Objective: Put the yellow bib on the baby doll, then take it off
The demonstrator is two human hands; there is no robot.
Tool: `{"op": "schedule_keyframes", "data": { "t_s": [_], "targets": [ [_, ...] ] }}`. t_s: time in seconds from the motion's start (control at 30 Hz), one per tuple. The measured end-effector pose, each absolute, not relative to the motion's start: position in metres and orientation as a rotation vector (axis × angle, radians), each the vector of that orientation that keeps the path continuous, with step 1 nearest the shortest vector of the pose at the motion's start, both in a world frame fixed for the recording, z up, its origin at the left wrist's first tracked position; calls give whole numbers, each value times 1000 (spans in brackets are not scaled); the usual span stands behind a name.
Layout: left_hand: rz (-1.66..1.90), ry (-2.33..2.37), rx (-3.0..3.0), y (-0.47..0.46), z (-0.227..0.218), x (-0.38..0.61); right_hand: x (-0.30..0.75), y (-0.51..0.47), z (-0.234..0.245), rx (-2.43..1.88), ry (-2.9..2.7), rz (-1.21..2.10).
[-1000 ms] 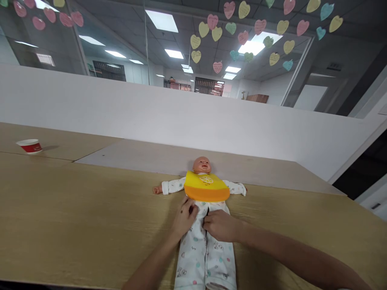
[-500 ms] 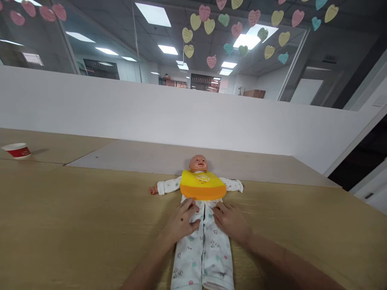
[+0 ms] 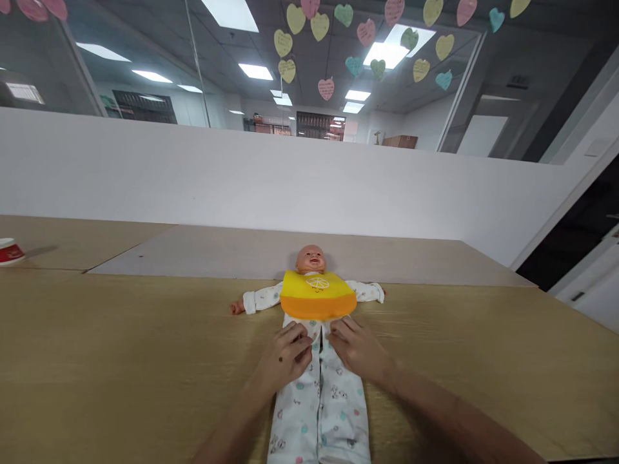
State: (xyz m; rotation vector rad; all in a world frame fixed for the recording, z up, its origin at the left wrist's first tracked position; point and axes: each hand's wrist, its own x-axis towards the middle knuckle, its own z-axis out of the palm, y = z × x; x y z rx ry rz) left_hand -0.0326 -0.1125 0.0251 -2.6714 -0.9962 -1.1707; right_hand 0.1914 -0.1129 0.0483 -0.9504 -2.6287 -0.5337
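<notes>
Heart-shaped notes [image 3: 326,89] are dotting the glass [image 3: 159,51] above a white wall [image 3: 242,174], some bearing handwriting too small for me to read. Far left on the worktop [image 3: 120,361], a red-and-white cup [image 3: 9,253] is sitting partly out of view; its pale marking is blurring, and its inside is hiding from me. Nearer the middle, a doll [image 3: 311,259] is lying face up, wearing a yellow-and-orange bib [image 3: 316,306] that is showing a citrus slice above a small smile. Just below it, the left hand [image 3: 289,354] and right hand [image 3: 360,351] are resting, fingers bent, on the patterned white garment [image 3: 338,399], one on either side of its front opening; I cannot tell whether either grip is pinching cloth.
</notes>
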Motion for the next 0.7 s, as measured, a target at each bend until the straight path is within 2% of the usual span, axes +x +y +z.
{"op": "schedule_keyframes", "data": {
  "t_s": [0.33,0.57,0.7],
  "targets": [
    [-1143,-957,-2576,-114,24,-33,186,-105,48,-830,-2805,-357],
    [-1076,-948,-2606,-114,22,-29,190,-107,47,-902,-2354,93],
    [-1052,-938,-2609,-113,22,-25,188,-110,44,-960,-2250,191]
  ]
}}
